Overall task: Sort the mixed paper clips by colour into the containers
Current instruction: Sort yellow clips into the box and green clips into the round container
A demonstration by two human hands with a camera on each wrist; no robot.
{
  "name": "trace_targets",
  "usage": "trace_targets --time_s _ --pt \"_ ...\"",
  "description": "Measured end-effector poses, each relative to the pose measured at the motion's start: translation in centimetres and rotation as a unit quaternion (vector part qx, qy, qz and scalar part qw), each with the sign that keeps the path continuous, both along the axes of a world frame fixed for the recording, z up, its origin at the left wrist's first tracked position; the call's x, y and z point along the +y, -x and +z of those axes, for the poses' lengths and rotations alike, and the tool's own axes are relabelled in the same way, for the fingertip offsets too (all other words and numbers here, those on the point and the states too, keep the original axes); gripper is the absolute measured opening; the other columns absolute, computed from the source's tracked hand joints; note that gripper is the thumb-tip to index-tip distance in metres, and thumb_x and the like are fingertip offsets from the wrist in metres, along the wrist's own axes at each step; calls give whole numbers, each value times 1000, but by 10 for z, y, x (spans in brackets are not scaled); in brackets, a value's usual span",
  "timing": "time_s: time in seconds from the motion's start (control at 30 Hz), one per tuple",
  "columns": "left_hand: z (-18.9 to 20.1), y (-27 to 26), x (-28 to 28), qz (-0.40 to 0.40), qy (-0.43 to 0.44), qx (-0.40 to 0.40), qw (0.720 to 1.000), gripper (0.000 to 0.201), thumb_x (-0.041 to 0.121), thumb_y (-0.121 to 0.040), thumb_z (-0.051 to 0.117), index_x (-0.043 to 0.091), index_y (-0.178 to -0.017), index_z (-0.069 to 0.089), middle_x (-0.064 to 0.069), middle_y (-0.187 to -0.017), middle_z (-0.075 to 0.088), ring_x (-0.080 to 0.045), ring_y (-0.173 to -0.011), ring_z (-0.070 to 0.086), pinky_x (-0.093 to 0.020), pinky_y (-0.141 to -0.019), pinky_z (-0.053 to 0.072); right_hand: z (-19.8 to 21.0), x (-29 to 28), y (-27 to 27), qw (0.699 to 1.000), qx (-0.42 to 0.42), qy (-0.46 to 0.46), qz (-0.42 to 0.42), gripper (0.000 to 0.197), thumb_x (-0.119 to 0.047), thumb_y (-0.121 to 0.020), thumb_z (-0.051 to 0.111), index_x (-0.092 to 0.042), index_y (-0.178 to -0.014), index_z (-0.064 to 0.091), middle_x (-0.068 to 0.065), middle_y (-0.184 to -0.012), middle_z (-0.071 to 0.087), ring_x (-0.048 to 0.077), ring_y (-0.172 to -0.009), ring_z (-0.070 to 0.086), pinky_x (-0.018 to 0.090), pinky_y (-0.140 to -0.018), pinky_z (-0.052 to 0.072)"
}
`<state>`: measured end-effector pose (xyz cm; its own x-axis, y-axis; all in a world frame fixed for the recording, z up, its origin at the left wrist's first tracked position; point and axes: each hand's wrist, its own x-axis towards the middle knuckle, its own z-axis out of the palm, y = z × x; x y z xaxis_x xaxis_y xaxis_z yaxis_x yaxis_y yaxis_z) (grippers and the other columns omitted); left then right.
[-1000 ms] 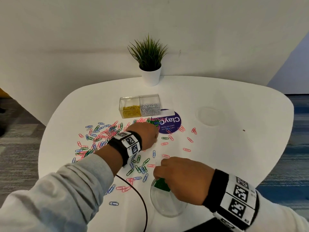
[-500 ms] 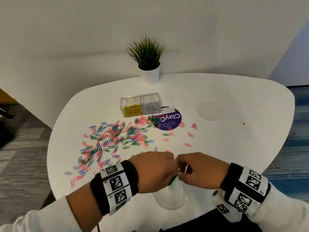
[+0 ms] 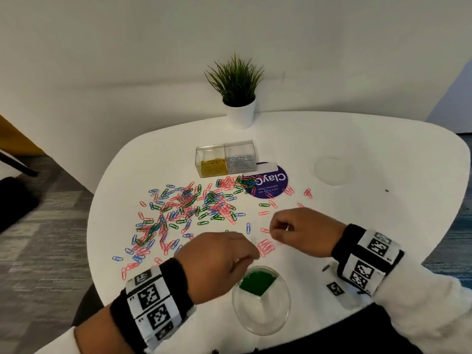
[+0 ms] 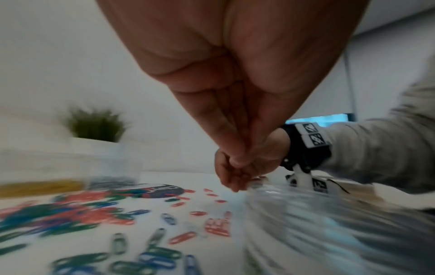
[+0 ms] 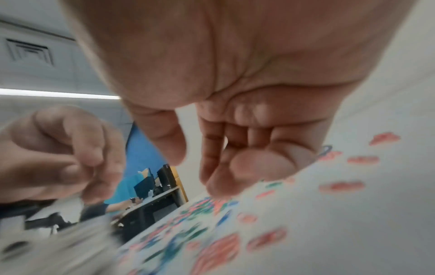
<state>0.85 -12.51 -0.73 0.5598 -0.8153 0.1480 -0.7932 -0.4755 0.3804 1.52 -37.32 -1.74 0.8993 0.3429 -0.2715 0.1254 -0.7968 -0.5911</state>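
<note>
Red, blue and green paper clips [image 3: 194, 208] lie scattered across the white table [image 3: 383, 226]. A clear glass bowl [image 3: 286, 310] near the front edge holds green clips [image 3: 258, 282]. My left hand [image 3: 252, 255] hovers just past the bowl's far-left rim, its fingertips [image 4: 237, 160] drawn together with nothing visible between them. My right hand [image 3: 274, 229] hangs over loose red clips [image 3: 265, 247] to the right, fingers loosely curled, thumb apart, nothing in it; the right wrist view shows the same [image 5: 195, 173].
A clear two-part box [image 3: 226, 159] with yellow and silver clips stands behind the pile. Beside it lies a purple round sticker [image 3: 270, 183], and a potted plant [image 3: 238, 98] stands at the back. An empty glass dish [image 3: 332, 169] sits far right.
My left hand came back from the pile to the bowl. The two hands met above the bowl, then my right hand drew away to the right, over the red clips.
</note>
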Motion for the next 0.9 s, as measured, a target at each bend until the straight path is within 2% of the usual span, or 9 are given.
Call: trace_targets --time_s 0.07,0.13,0.23,0.33,0.43,0.6,0.7,0.8,0.9 --pt "2 -20 13 98 -30 2 995 18 24 -95 58 30 -108 69 12 -98 66 -2 -80 57 -21 -73 50 -5 2 -31 996 -72 60 -12 13 -29 -97 51 -25 -95 63 -12 -92 64 7 -79 56 25 -73 42" --pt "-3 -40 26 186 -125 16 975 25 28 -99 51 31 -119 65 9 -112 62 -10 -100 59 -27 -86 49 -15 6 -59 985 -105 140 -6 13 -25 -97 48 -25 -91 59 -7 -92 58 15 -81 54 28 -71 40" --pt "-19 -57 40 225 -198 47 953 30 32 -100 49 33 -127 61 7 -131 57 -14 -128 49 -28 -100 41 -28 14 -86 973 -102 207 -4 11 -30 -97 46 -27 -88 52 -2 -99 51 20 -82 53 31 -72 43" --pt "-30 -58 45 205 -210 74 953 31 35 -99 51 35 -128 61 8 -126 58 -15 -119 54 -27 -95 43 -32 19 -94 968 -91 232 14 14 -30 -99 44 -23 -98 56 2 -108 52 21 -87 55 34 -79 48" --pt "-37 -55 45 178 -209 82 958 34 38 -98 52 37 -131 59 7 -126 56 -15 -116 54 -28 -95 45 -31 22 -95 965 -81 248 28 20 -25 -98 45 -14 -106 59 6 -108 58 20 -87 57 29 -74 46" --pt "-39 -59 47 175 -200 87 960 28 41 -97 54 34 -122 63 9 -115 56 -13 -107 55 -26 -87 46 -29 26 -97 965 -39 259 -1 19 -35 -86 62 -18 -84 56 0 -91 60 16 -74 57 27 -63 44" --pt "-40 -62 50 184 -201 106 956 17 39 -96 55 30 -107 65 9 -106 54 -14 -96 55 -30 -84 48 -20 30 -93 962 -55 268 9 19 -36 -85 61 -19 -82 54 -3 -87 57 16 -73 57 31 -68 50" --pt "-42 -64 55 200 -195 118 953 11 36 -95 55 28 -96 62 9 -98 51 -14 -87 54 -33 -80 50 -14 42 -87 983 -71 168 5 7 -24 -86 56 -22 -83 51 -5 -79 55 14 -71 53 28 -63 44" --pt "-42 -63 58 217 -181 126 951 10 33 -94 54 24 -90 59 8 -93 52 -14 -81 55 -32 -74 51 -10 57 -81 999 -36 7 -16 18 -11 -88 51 -28 -95 54 -5 -77 60 12 -67 56 28 -64 47"
